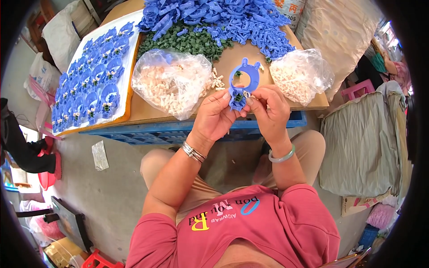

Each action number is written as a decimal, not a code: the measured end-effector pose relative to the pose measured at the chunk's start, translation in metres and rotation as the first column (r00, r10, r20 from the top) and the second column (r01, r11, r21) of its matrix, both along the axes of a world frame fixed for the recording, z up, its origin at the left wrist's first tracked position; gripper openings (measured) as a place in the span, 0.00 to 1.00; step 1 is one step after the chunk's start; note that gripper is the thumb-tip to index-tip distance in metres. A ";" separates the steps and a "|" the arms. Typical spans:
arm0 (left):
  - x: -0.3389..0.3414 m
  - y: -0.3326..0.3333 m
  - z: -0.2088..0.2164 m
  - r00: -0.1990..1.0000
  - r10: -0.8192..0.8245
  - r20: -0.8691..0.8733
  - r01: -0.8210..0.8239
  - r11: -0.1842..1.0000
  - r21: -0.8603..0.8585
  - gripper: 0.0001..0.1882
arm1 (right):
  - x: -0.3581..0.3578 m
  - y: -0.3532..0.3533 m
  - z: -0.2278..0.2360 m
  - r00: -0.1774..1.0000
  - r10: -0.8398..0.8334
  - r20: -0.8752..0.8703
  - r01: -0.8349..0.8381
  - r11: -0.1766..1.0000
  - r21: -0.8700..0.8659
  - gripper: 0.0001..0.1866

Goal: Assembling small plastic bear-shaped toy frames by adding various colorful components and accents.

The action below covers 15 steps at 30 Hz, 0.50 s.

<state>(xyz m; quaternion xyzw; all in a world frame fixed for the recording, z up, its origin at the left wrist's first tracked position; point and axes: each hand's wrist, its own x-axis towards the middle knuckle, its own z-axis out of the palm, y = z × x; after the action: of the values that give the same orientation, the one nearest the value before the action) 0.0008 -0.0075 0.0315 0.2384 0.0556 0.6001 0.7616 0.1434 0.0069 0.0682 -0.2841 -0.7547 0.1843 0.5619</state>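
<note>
Above the front edge of the worktop I hold up a blue plastic ring-shaped part [254, 81] with small lugs on top. A dark green plastic piece [237, 98] sits in its lower end. My left hand [215, 114] is closed, its thumb and fingers pinching that lower end from the left. From the other side my right hand [271, 108] is closed too, with thumb and fingertips pressed against the part beside the green piece. Its fingertips hide whether a smaller piece is between them. Behind the left hand lies a clear bag [172, 82] of cream-coloured small pieces.
A second bag [300, 73] of cream pieces lies at the right. Farther back are heaps of green pieces [190, 41] and blue parts [210, 13]. At the left, a white board [131, 50] bears rows of blue assemblies. A blue crate [156, 132] supports the cardboard worktop [246, 50].
</note>
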 end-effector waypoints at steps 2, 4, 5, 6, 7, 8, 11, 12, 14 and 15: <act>0.000 0.000 0.000 1.000 -0.002 -0.002 0.002 1.000 -0.004 0.17 | 0.003 0.004 -0.003 0.995 0.026 0.092 -0.034 0.995 0.093 0.07; -0.001 0.001 -0.001 1.000 -0.009 -0.008 0.009 1.000 0.003 0.17 | 0.006 0.011 -0.003 0.985 0.016 0.173 -0.049 0.981 0.187 0.07; -0.001 0.001 -0.001 1.000 -0.009 -0.008 0.009 1.000 0.003 0.17 | 0.006 0.013 -0.003 0.968 -0.002 0.252 -0.070 0.958 0.277 0.08; 0.000 0.001 -0.001 1.000 -0.014 0.000 0.014 1.000 0.008 0.17 | 0.006 0.013 -0.003 0.968 -0.002 0.252 -0.070 0.958 0.277 0.08; 0.000 0.002 -0.001 1.000 -0.020 0.007 0.020 1.000 0.015 0.17 | 0.006 0.013 -0.003 0.962 -0.011 0.273 -0.064 0.962 0.265 0.09; 0.000 0.002 -0.001 1.000 -0.021 0.007 0.021 1.000 0.015 0.17 | 0.006 0.012 -0.003 0.955 -0.021 0.295 -0.058 0.965 0.254 0.10; 0.001 0.002 -0.002 0.998 0.059 0.011 -0.058 0.998 -0.030 0.16 | 0.007 0.008 -0.002 0.952 -0.122 0.281 0.013 0.933 0.360 0.09; -0.001 0.002 0.000 0.997 0.081 0.008 -0.080 0.995 -0.056 0.16 | 0.006 0.006 -0.001 0.952 -0.121 0.281 0.013 0.933 0.359 0.09; -0.001 0.003 0.002 0.995 0.100 0.003 -0.100 0.992 -0.082 0.16 | 0.003 0.002 0.002 0.986 -0.057 0.156 0.010 0.959 0.284 0.07; 0.000 0.002 0.003 0.996 0.090 0.026 -0.088 0.994 -0.070 0.17 | 0.001 0.001 0.003 0.986 -0.058 0.156 0.012 0.959 0.284 0.07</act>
<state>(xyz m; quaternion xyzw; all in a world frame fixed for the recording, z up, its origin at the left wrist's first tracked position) 0.0008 -0.0054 0.0341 0.2006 0.0759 0.6346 0.7425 0.1445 0.0080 0.0715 -0.2284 -0.8113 0.0410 0.5366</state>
